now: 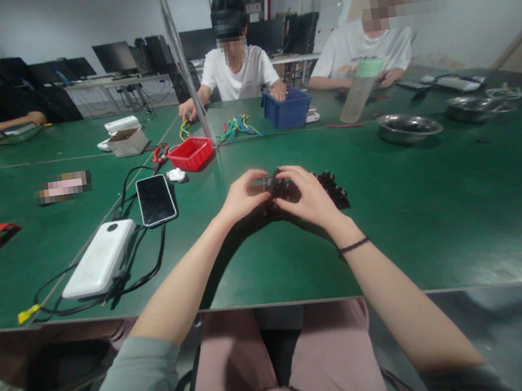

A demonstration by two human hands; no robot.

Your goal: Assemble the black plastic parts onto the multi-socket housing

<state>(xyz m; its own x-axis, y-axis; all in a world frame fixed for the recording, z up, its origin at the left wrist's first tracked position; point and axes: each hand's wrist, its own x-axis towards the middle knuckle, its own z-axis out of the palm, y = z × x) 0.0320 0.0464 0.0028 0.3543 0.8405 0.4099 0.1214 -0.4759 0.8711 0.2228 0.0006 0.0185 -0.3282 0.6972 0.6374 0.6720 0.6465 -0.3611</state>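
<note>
Now both hands come together over the black parts [332, 187], which lie on the green table [438, 223] straight ahead of the wearer; call that spot the middle of the dial. The left hand [247, 196] is on the nine o'clock end, thumb and fingers bent in a narrow C and holding a part by its edge. The right hand [306, 194] meets it there, fingertips above and thumb below on that same end, close beside the left; just how firm either grip is, I cannot tell. More black parts spread out from under the right hand toward three o'clock.

Over at nine o'clock lies the phone [156, 200], and beyond it, dipping toward eight, the white power bank [100, 260] among black cables [158, 270]. Up at ten sits the red bin [191, 154], with pliers [160, 157] just beside it. Coloured wires [241, 125] lie at eleven; the blue bin [286, 110] holds twelve, a co-worker's hand [278, 89] on its rim. The bottle [365, 87] stands at one, tilted in this view, and at two o'clock a metal bowl [409, 129] rests on the table.
</note>
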